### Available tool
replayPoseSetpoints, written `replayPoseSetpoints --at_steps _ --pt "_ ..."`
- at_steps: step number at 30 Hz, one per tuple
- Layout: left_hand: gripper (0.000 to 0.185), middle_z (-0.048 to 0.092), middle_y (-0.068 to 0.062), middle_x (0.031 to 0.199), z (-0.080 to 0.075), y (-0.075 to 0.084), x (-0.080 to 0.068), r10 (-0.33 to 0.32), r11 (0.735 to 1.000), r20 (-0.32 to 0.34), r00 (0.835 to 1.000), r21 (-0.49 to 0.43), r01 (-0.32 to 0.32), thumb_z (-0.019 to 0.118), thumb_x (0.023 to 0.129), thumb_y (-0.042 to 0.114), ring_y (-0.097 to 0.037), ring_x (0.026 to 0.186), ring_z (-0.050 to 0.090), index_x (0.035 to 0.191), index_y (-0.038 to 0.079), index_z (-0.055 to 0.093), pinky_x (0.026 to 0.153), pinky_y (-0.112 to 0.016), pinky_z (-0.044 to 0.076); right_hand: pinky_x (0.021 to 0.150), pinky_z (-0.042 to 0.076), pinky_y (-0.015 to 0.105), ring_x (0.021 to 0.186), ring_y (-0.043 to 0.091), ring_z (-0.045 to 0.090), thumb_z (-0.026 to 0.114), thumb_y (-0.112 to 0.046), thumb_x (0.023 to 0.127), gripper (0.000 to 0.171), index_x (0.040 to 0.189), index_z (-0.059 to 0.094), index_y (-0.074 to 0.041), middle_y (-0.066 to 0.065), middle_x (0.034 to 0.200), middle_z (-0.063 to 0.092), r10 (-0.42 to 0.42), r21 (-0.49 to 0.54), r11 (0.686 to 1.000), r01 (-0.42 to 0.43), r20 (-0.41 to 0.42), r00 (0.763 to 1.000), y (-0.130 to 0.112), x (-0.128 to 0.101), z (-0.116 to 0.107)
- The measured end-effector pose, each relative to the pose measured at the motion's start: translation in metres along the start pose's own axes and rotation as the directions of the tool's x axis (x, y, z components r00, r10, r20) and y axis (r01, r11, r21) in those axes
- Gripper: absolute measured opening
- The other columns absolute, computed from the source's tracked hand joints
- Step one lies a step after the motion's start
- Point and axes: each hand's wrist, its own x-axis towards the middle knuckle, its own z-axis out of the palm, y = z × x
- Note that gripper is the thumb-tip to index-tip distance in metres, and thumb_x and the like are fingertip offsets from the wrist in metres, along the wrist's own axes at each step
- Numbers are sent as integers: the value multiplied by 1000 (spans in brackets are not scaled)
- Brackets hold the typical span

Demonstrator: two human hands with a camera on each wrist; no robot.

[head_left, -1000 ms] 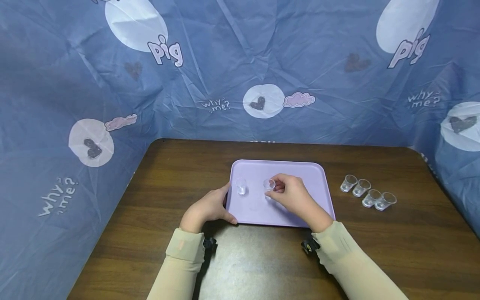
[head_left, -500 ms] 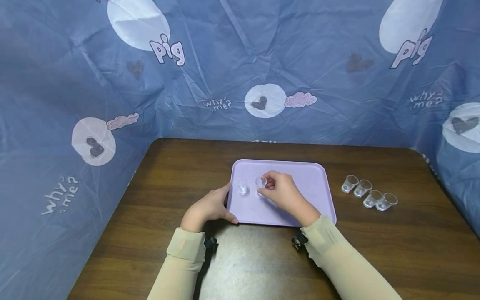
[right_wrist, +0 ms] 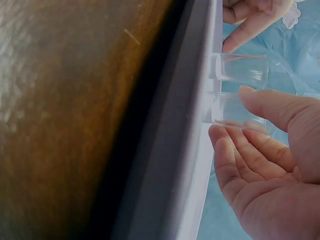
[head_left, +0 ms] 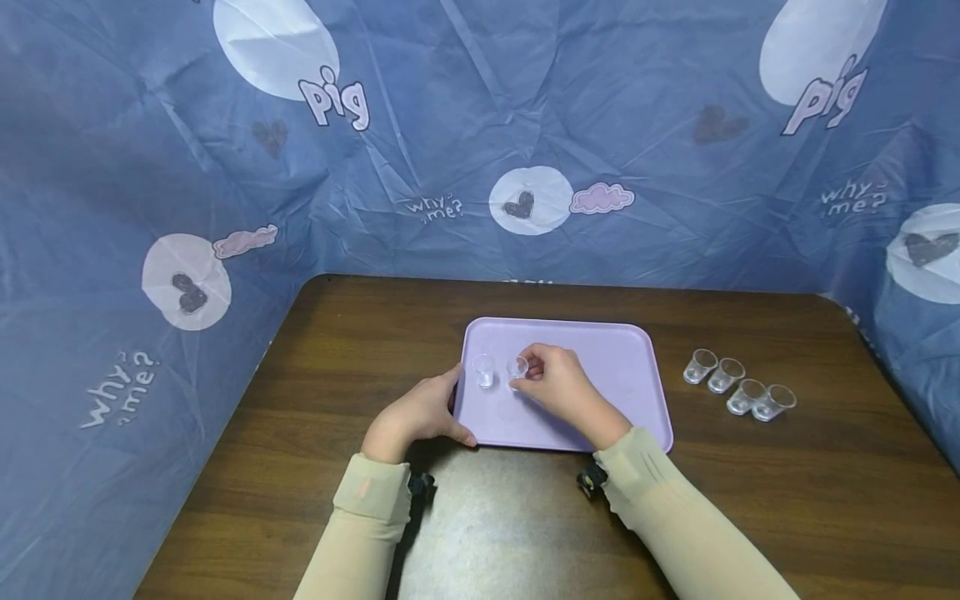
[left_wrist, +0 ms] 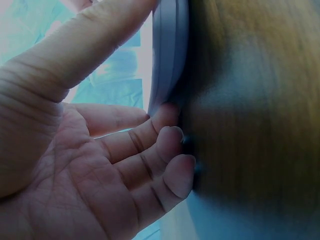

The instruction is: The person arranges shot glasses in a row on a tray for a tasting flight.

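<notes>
A lilac tray (head_left: 607, 400) lies on the brown table. Near its left side one small clear cup (head_left: 484, 371) stands upright. My right hand (head_left: 525, 372) pinches a second clear cup (head_left: 516, 368) just to the right of it, base at the tray. In the right wrist view the held cup (right_wrist: 232, 111) sits between thumb and fingers, close beside the other cup (right_wrist: 242, 67). My left hand (head_left: 450, 407) grips the tray's front left corner, thumb along the rim (left_wrist: 167, 55).
Several more clear cups (head_left: 738, 387) stand in a slanted row on the table (head_left: 337, 350) to the right of the tray. Blue printed cloth (head_left: 480, 125) walls in the back and both sides.
My right hand carried its cup leftward across the tray, ending close beside the standing cup. The left hand kept its hold on the tray corner.
</notes>
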Motion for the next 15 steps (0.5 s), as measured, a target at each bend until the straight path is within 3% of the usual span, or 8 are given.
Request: replayPoseSetpoints --at_steps 15 --pt "119 62 -18 128 0 0 0 8 1000 6 1000 -4 -8 102 59 18 -28 112 59 156 2 34 99 -43 45 73 56 32 76 17 68 86 -3 79 22 94 70 1 7 82 71 38 -26 999 -37 13 999 -2 2 2"
